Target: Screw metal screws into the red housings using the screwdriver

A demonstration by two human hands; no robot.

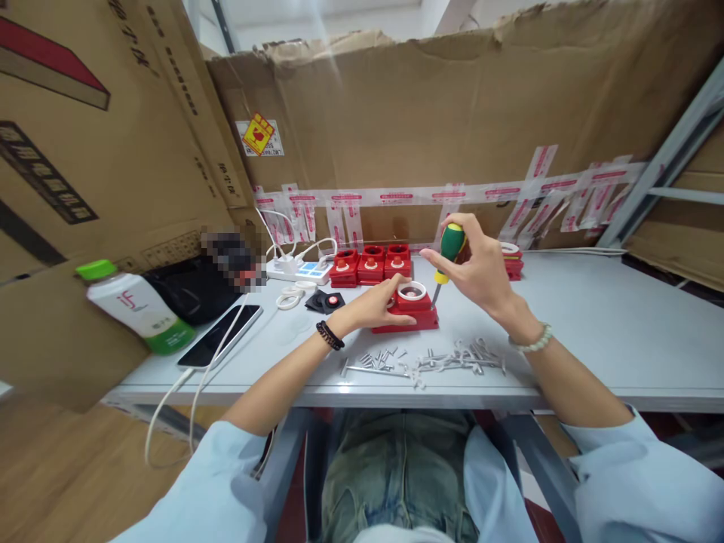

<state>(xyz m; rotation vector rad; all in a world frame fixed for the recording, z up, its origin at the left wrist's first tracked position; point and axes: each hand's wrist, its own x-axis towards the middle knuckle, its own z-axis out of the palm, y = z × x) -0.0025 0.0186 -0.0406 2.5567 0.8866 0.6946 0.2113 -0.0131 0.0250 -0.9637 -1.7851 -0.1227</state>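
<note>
My right hand [478, 264] is closed around a green and yellow screwdriver [452, 243], its shaft slanting down to the right corner of a red housing [415, 313]. A white ring [412, 291] sits on top of that housing. Thumb and fingers of my left hand [376, 308] grip the housing from its left side against the table. Just in front of it lie loose silver screws [381, 360] and a heap of small metal and white parts [461, 357]. The screwdriver's very tip is hard to make out at the housing's edge.
Behind stand several red housings [371, 268], a white power strip [299, 270] and another red stack [512, 264]. To the left are white rings [289, 298], black pieces [324, 302], a phone [220, 335] with a cable and a bottle [136, 309]. Cardboard [396, 113] walls the back.
</note>
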